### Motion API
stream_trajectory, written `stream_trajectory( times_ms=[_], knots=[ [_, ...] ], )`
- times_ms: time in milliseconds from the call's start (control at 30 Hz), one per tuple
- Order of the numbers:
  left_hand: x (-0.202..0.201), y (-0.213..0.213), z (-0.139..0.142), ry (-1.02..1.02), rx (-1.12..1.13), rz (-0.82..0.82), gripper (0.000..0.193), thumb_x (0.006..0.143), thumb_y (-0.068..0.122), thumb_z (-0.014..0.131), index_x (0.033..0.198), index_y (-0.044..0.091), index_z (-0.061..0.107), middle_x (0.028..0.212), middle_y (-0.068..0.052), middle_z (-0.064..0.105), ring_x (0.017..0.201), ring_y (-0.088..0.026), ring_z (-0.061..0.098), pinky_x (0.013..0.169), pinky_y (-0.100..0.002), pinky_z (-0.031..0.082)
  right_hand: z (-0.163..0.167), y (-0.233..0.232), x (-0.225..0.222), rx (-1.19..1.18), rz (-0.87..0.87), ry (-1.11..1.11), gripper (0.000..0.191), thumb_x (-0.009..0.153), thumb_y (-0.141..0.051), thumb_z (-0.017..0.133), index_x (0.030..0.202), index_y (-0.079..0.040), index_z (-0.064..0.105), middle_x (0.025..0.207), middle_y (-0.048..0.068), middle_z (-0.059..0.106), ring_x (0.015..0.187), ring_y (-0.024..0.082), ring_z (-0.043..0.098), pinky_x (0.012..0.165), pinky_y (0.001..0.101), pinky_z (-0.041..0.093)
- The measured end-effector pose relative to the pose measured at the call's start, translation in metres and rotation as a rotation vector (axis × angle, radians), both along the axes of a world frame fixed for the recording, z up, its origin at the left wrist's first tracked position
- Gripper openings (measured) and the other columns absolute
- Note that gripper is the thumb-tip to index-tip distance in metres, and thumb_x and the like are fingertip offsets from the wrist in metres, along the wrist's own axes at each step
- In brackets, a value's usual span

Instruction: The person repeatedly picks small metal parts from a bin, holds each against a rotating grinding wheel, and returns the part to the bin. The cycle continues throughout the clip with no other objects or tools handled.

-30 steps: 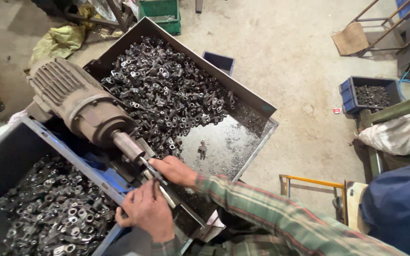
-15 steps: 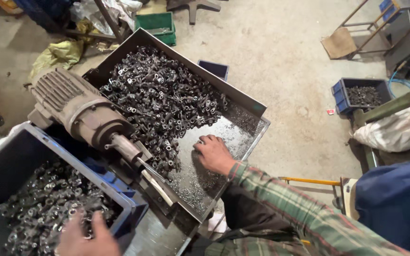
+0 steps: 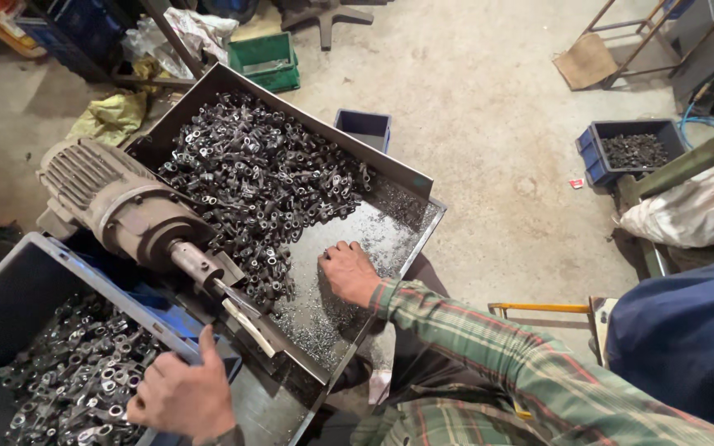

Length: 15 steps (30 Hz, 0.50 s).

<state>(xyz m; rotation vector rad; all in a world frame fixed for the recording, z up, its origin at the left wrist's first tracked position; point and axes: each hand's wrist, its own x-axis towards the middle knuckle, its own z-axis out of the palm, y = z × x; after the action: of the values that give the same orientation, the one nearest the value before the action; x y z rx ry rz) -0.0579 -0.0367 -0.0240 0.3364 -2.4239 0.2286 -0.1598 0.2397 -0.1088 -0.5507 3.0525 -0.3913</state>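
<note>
My sleeve (image 3: 489, 355) was green, red and white plaid. The parts (image 3: 258, 177) in the grey tray (image 3: 307, 107) were dark metal. At lower left was a blue bin (image 3: 10, 289); at top, a green crate (image 3: 266, 62).

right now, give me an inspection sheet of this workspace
surface: slanted grey metal tray, its lower end bare but for metal filings
job's things: heap of small dark metal parts in the tray; more of them in the blue-rimmed grey plastic bin; grey electric motor with its shaft between the two
clutter: small blue crate of parts, green crate, white sack on the floor
grip: right hand flat on the tray at the heap's edge; left hand on the bin's rim
cables: blue hose by the crate
surroundings: dusty concrete floor
</note>
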Motion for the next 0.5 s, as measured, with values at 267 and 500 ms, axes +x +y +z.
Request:
stream_trajectory(
  times_ms=[267, 500],
  knots=[
    [0.008, -0.008, -0.013, -0.113, -0.07, 0.055, 0.052, 0.101, 0.045, 0.075, 0.131, 0.003, 0.067, 0.069, -0.005, 0.066, 0.069, -0.023, 0.064, 0.107, -0.042, 0.041, 0.009, -0.007, 0.0, 0.058, 0.01, -0.013, 0.02, 0.08, -0.006, 0.066, 0.098, -0.005, 0.071, 0.106, 0.012, 0.064, 0.109, 0.028, 0.058, 0.094, 0.0435, 0.044],
    [0.038, -0.018, -0.025, -0.122, -0.11, -0.056, 0.054, 0.105, 0.045, 0.074, 0.139, 0.004, 0.065, 0.075, -0.008, 0.069, 0.071, -0.023, 0.065, 0.106, -0.04, 0.042, 0.001, -0.008, 0.002, 0.096, 0.046, -0.006, 0.02, 0.078, -0.008, 0.068, 0.097, -0.003, 0.069, 0.103, 0.012, 0.064, 0.105, 0.027, 0.058, 0.091, 0.0439, 0.046]
  ],
)
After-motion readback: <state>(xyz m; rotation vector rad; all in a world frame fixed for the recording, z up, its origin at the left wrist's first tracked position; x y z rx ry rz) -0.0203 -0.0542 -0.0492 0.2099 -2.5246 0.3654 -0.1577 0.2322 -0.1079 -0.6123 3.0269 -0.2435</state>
